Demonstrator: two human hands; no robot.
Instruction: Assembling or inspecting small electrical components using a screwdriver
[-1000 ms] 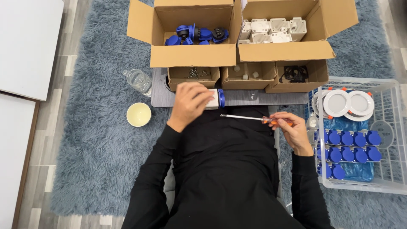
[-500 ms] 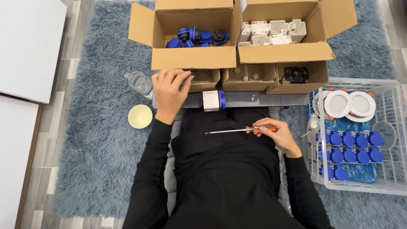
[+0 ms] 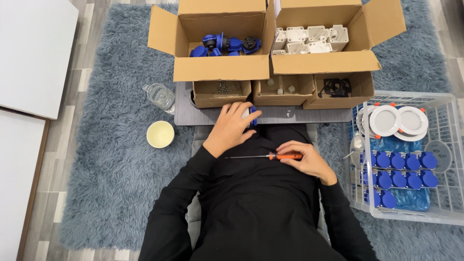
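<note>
My left hand [image 3: 231, 128] sits in the middle of the frame, fingers curled down over a small white & blue part [image 3: 252, 116] on the grey board [image 3: 309, 115]. Most of the part is hidden, so I can't tell how tight my grip is. My right hand [image 3: 305, 159] is lower, just right of center, fingers shut on the orange handle of a thin screwdriver [image 3: 263, 156]. Its metal tip points left, near my left wrist.

What could go wrong, I think: the tip is sharp & close to my wrist, so a quick push could poke me. The part is small & could slip off the board edge into the fluffy blue rug [image 3: 111, 169]. My left arm could also bump the glass jar [image 3: 159, 96] or the little yellow bowl [image 3: 160, 134] at left-center.
</note>
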